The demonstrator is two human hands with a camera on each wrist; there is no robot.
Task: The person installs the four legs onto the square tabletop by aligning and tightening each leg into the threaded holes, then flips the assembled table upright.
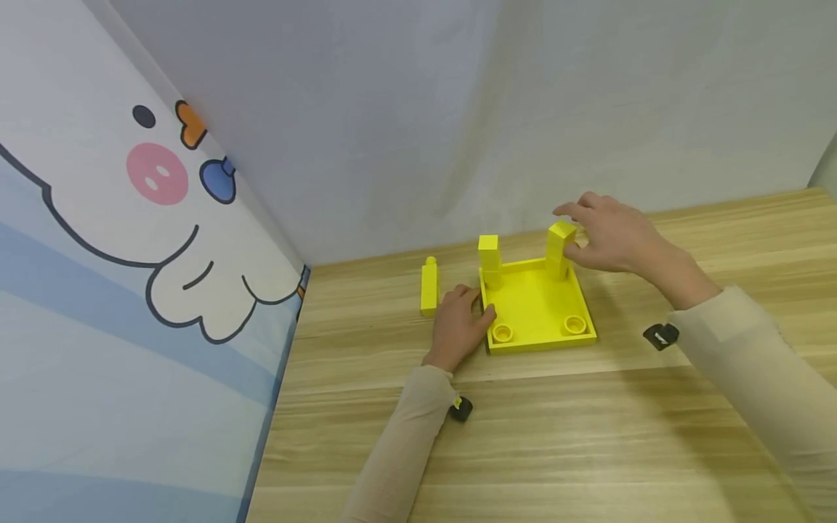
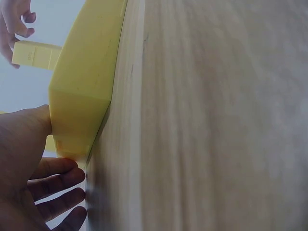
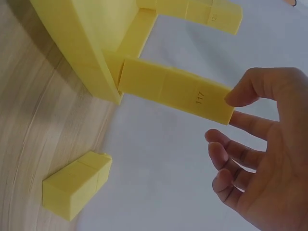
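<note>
A square, raised-rim yellow plastic tray [image 1: 531,298] lies on the table, with round sockets [image 1: 575,325] at its two near corners. Upright yellow posts stand at both far corners: the left post [image 1: 490,256] and the right post [image 3: 175,89], marked 117. My right hand [image 1: 608,234] pinches the right post's top end between thumb and index finger, its other fingers loosely bent. With its thumb over the left rim and fingers along the outer side, my left hand [image 1: 458,325] grips the tray. Beyond that hand a loose yellow post [image 1: 429,289] lies on the table.
Another yellow post [image 3: 77,185] lies right of the tray, hidden behind my right arm in the head view. A pale wall [image 1: 392,145] rises behind the wooden table [image 1: 523,436]. A cartoon-printed panel [image 1: 163,290] borders the left side.
</note>
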